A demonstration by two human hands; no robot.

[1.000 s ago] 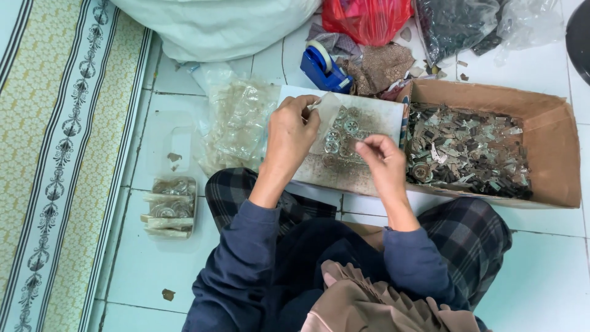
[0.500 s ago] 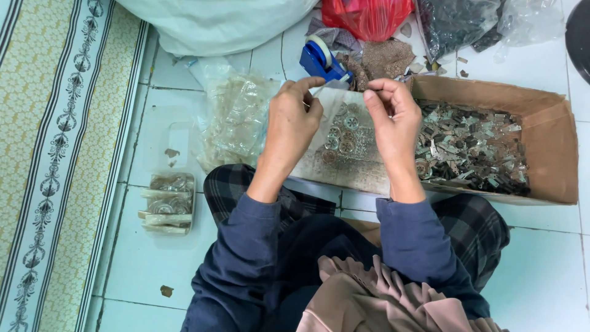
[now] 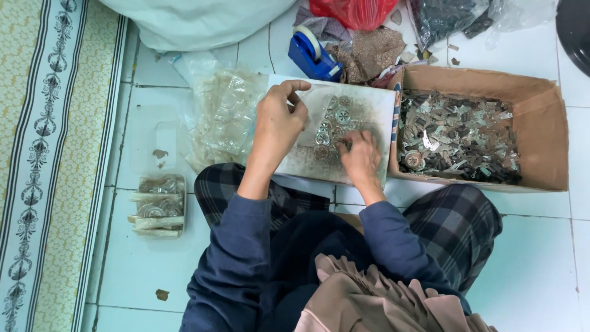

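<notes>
Right hand [image 3: 359,157] dropped from up beside the left hand [image 3: 279,123] onto the board's [image 3: 375,104] round metal pieces [image 3: 332,126], fingers bunched; left's curled, contents unclear.

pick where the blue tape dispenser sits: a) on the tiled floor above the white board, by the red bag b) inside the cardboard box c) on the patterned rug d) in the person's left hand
a, since the blue tape dispenser stands on the tiled floor just beyond the top edge of the white board, below the red bag, outside the cardboard box and clear of the left hand.
</notes>
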